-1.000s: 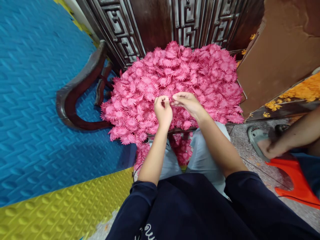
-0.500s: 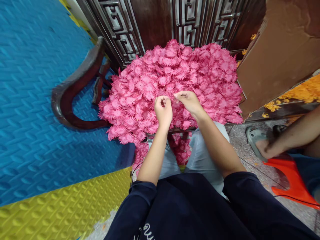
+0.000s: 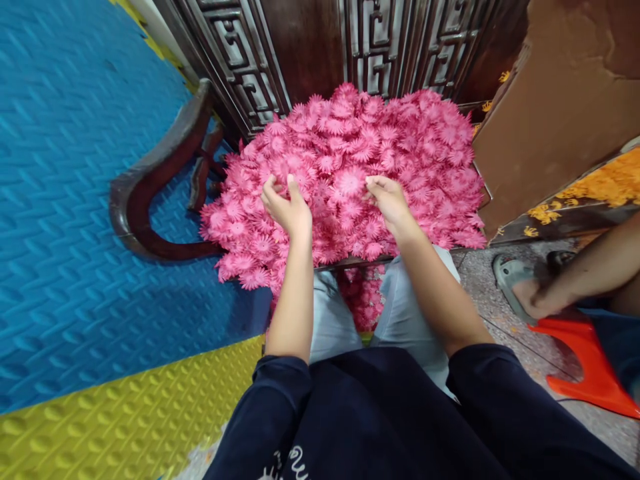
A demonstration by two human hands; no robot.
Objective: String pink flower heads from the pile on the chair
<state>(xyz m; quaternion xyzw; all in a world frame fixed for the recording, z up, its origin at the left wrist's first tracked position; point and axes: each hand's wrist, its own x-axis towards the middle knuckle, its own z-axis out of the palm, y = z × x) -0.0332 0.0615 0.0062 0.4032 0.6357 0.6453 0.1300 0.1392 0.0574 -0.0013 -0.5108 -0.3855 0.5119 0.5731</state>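
Note:
A broad heap of pink artificial flower heads (image 3: 400,150) with thin pointed petals lies in front of me. My left hand (image 3: 290,208) is over the left-middle of the heap, thumb and fingers apart, with nothing seen in it. To its right, my right hand (image 3: 391,200) pinches the edge of one pink flower head (image 3: 350,183) between thumb and fingertips. This flower looks larger and paler than those beneath it, and its petals are spread flat. More pink flowers (image 3: 365,303) show below, between my knees.
A curved dark wooden armrest (image 3: 137,200) borders the heap on the left, above blue matting (image 3: 60,220). Carved dark wood panels (image 3: 310,47) stand behind. On the right are a brown cardboard sheet (image 3: 560,113), orange flowers (image 3: 610,183), another person's leg (image 3: 595,263) and a red stool (image 3: 575,353).
My hands, close together before, have moved apart. The left one has gone left and its fingers have spread. A flower head now shows clearly at my right fingertips.

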